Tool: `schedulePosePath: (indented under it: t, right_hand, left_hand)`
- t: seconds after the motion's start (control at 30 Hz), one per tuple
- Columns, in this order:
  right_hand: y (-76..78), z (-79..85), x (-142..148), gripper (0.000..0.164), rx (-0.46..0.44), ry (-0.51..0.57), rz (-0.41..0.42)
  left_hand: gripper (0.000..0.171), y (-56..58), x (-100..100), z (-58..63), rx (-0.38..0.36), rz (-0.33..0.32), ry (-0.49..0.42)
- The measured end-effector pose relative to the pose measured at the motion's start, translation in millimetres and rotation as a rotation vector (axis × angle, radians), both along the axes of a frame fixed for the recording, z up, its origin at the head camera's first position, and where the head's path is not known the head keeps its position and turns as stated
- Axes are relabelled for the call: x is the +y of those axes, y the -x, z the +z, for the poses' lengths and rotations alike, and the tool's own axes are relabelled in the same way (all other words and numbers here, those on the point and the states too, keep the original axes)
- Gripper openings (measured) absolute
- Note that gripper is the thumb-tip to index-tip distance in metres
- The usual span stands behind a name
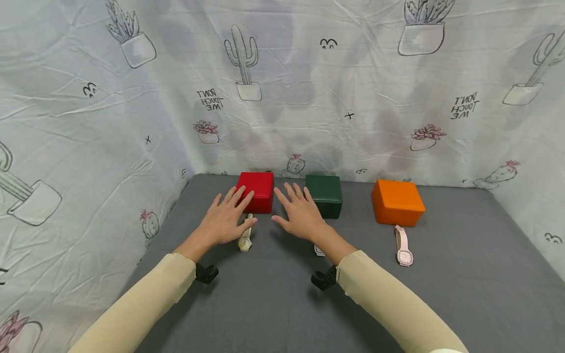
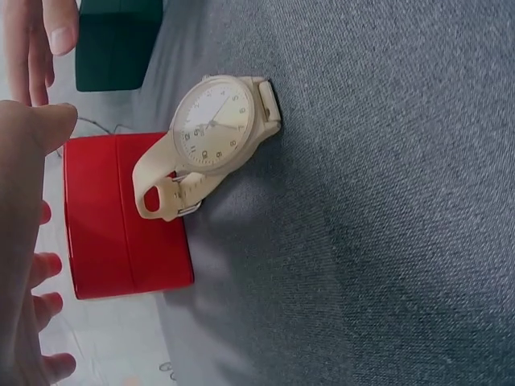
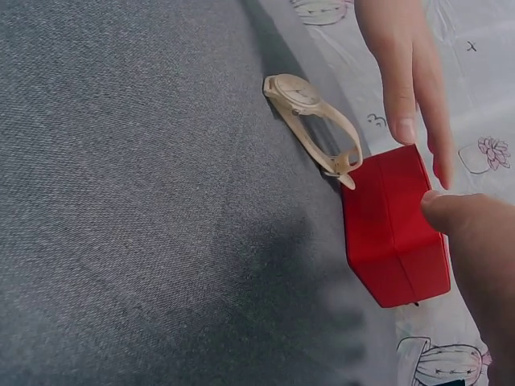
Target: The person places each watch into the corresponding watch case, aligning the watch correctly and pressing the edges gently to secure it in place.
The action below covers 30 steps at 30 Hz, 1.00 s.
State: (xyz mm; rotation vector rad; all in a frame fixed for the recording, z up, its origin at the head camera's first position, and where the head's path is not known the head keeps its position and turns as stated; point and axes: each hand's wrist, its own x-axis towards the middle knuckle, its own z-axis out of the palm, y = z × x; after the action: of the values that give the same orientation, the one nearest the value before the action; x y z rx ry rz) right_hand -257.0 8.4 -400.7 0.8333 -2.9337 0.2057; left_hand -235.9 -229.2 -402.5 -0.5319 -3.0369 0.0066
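Note:
My left hand (image 1: 222, 220) hovers with spread, straight fingers over the cream watch (image 1: 245, 238) and the near left part of the red box (image 1: 263, 200). To its right my right hand (image 1: 301, 215) is held the same way, fingers extended toward the gap between the red box and the dark green box (image 1: 326, 196). Neither hand holds anything. In the left wrist view the cream watch (image 2: 216, 125) lies with its dial up and its strap buckled in a loop, close to the red box (image 2: 129, 241). A second watch (image 1: 320, 251) is mostly hidden behind my right wrist.
An orange box (image 1: 399, 201) stands at the right, with a pink watch (image 1: 403, 247) in front of it. All lie on a grey cloth surface (image 1: 265, 304). Behind hangs a pale curtain (image 1: 300, 88) printed with cacti and mirrored lettering.

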Motion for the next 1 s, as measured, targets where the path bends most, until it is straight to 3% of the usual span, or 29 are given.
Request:
schedulePosePath:
  t: [0.37,1.0]
  right_hand:
    - [9.7,-3.0,-13.0,0.079,-0.027,-0.009,0.000]
    - [34.6,-18.6,-28.2,0.083,-0.137,0.134,-0.009]
  left_hand:
    - [0.080,7.0,-3.8,-0.8,0.027,0.004,0.029]
    - [0.081,31.4,-6.8,-5.8,0.032,0.014,0.056]
